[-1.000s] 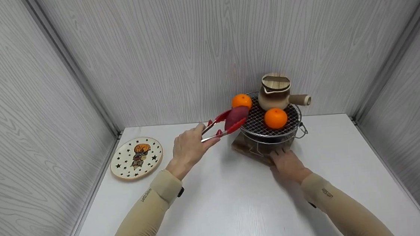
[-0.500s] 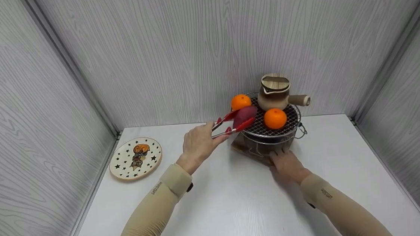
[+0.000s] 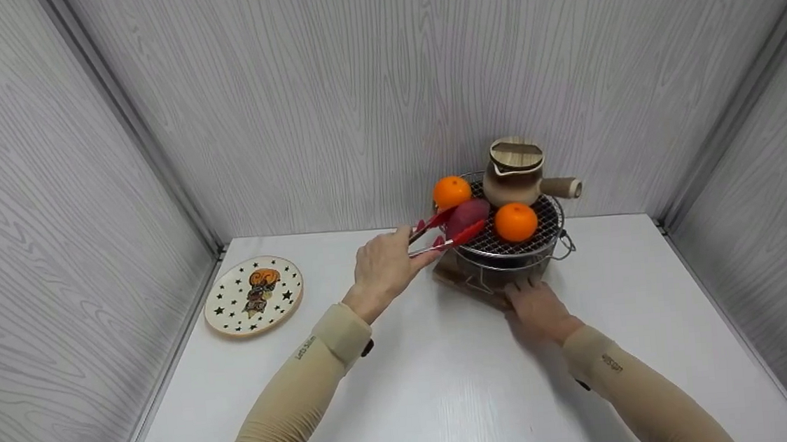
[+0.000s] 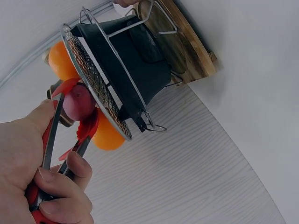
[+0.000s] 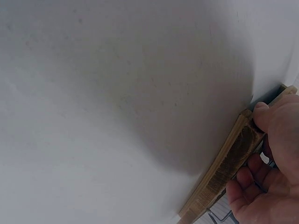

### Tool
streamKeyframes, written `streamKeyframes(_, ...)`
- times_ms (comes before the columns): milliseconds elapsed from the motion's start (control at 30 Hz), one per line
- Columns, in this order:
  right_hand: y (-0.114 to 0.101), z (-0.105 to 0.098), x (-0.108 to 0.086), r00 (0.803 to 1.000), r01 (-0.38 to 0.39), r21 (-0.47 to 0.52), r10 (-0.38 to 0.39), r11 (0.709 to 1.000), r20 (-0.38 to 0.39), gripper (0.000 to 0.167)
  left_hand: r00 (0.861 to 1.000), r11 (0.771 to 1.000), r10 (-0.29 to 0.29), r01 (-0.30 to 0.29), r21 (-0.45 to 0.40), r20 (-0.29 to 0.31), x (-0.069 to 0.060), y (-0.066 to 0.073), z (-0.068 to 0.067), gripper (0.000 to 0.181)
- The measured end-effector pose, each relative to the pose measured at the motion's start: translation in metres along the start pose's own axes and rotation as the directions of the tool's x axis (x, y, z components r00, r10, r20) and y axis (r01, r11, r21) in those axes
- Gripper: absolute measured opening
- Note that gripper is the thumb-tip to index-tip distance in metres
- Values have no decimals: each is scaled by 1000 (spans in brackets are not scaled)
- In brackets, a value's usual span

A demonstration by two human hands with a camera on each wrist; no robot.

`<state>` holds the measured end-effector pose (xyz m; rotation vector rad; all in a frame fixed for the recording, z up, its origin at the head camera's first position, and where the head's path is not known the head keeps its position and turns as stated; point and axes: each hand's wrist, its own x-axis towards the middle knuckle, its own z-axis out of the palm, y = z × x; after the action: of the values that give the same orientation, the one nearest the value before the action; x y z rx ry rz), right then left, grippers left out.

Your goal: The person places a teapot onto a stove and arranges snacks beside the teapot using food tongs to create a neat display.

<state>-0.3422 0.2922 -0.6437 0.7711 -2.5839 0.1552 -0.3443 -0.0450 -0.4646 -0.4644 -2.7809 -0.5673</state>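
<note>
My left hand (image 3: 384, 265) grips red-tipped metal tongs (image 4: 55, 133). Between the tong tips sits a dark red oval thing, like a sweet potato (image 3: 469, 216). It is at the left part of the round wire grill rack (image 3: 490, 241); whether it touches the mesh I cannot tell. Two oranges stand on the rack, one orange (image 3: 452, 192) behind the tongs, the other orange (image 3: 516, 222) to their right. At the stove's foot, my right hand (image 3: 539, 308) holds the edge of the wooden board (image 5: 224, 170), thumb on the rim and fingers curled.
A brown lidded teapot (image 3: 513, 180) stands at the rack's back, its side handle pointing right. Under the rack is a black stove body (image 4: 140, 56) with wire legs. A star-patterned plate (image 3: 227, 294) lies on the left of the white table (image 3: 415, 402). Walls enclose the table.
My left hand has moved right with the tongs and the sweet-potato-like thing, which has come from the rack's left edge to further over the mesh. The right hand stays put.
</note>
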Motion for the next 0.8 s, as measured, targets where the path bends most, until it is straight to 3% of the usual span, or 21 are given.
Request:
streamKeyframes(33, -6, -10, 2, 1000, -3, 11, 3, 1000, 13, 50, 1000, 1000, -3, 3, 1, 6, 0, 1, 1, 59)
streamKeyframes(267, -16, -20, 5, 996, -42, -10, 42, 999, 77, 46, 999, 1000, -25, 25, 6, 28, 0, 4, 4, 59)
streamKeyframes(533, 9, 16, -1, 999, -35, -24, 36, 999, 36, 44, 1000, 1000, -4, 4, 10, 7, -1, 5, 4, 62)
streamKeyframes(633, 5, 11, 0, 997, -53, -10, 54, 999, 58, 45, 1000, 1000, -5, 5, 13, 8, -1, 5, 5, 63)
streamKeyframes(800, -14, -19, 6, 989, -84, 12, 82, 996, 123, 45, 1000, 1000, -13, 13, -1, 8, -1, 5, 5, 65)
